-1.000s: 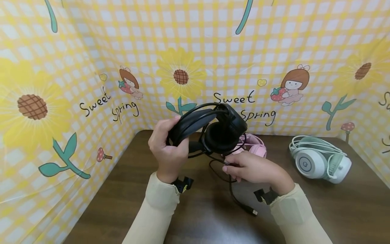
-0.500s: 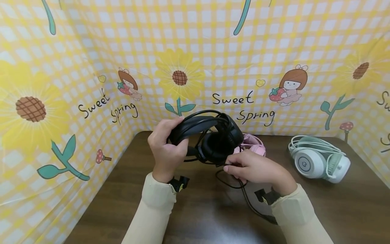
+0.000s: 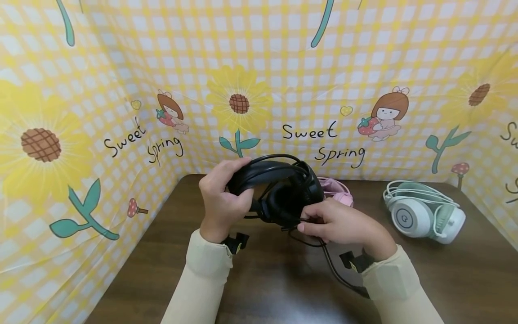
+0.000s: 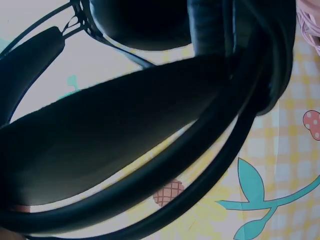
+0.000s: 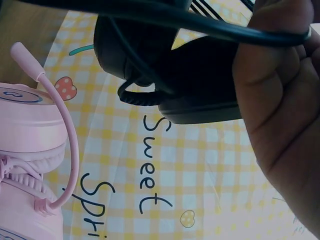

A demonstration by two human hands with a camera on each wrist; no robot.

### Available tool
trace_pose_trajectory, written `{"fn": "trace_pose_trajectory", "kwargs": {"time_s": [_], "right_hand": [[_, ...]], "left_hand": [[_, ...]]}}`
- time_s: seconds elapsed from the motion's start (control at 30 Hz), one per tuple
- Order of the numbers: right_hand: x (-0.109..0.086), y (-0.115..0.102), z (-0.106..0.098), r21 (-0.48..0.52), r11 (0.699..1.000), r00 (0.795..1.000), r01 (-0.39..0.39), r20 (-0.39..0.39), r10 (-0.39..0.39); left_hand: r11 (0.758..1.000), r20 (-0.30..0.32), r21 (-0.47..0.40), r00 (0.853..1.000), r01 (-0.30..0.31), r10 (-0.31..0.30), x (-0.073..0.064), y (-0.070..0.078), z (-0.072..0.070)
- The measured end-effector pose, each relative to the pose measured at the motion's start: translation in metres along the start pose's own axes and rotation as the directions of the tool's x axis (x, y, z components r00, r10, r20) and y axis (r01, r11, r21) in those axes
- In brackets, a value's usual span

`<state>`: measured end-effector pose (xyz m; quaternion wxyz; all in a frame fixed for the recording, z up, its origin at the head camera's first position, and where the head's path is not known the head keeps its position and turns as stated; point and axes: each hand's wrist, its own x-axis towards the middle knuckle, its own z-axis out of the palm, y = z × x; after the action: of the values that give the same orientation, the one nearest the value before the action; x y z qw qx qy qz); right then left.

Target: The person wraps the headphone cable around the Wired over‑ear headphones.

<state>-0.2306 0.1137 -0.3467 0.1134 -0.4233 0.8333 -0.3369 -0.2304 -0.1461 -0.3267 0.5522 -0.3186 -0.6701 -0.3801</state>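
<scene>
My left hand (image 3: pixel 224 198) grips a black headset (image 3: pixel 279 173) by its headband, thumb below and fingers over the top. In the left wrist view the padded headband (image 4: pixel 100 135) and its two outer arcs fill much of the frame. The ear cups hang to the right of that hand, close over the table. Beside the nearer cup, my right hand (image 3: pixel 344 225) pinches the headset's black cable (image 3: pixel 336 265), which trails down to the right and passes under the right forearm. Thumb and fingers (image 5: pixel 270 75) hold a stretch of cable in the right wrist view.
A pink headset (image 3: pixel 341 195) with a boom microphone lies behind my right hand, partly hidden. Farther right on the brown table (image 3: pixel 275 288) rests a white and green headset (image 3: pixel 413 216) with its cable wound round it. Yellow checked cloth (image 3: pixel 259 54) hangs at the back and left.
The black headset has come down a little and tilted. Its cable has swung right, and the USB plug that showed a second ago is now out of sight. Right hand barely moved.
</scene>
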Motion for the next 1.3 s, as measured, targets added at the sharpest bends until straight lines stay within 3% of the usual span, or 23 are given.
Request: {"fn": "trace_pose_trajectory", "kwargs": {"time_s": [0.4, 0.67, 1.07, 1.3], "right_hand": [[-0.004, -0.001, -0.001, -0.011, 1.000, 1.000, -0.016, -0.020, 0.016], [-0.010, 0.003, -0.010, -0.027, 0.999, 0.993, 0.020, -0.114, -0.023], [-0.015, 0.003, -0.017, -0.070, 0.994, 0.971, 0.085, -0.219, -0.098], [-0.019, 0.006, -0.019, -0.023, 0.998, 0.968, 0.055, -0.243, -0.059]], "left_hand": [[0.999, 0.033, 0.004, 0.999, -0.033, 0.033, -0.001, 0.002, -0.003], [0.999, 0.108, 0.027, 0.993, -0.043, 0.040, 0.000, 0.001, -0.002], [0.997, 0.141, 0.030, 0.988, -0.067, 0.062, -0.004, -0.003, -0.002], [0.998, 0.178, -0.024, 0.982, -0.053, 0.057, -0.003, -0.002, -0.002]]}}
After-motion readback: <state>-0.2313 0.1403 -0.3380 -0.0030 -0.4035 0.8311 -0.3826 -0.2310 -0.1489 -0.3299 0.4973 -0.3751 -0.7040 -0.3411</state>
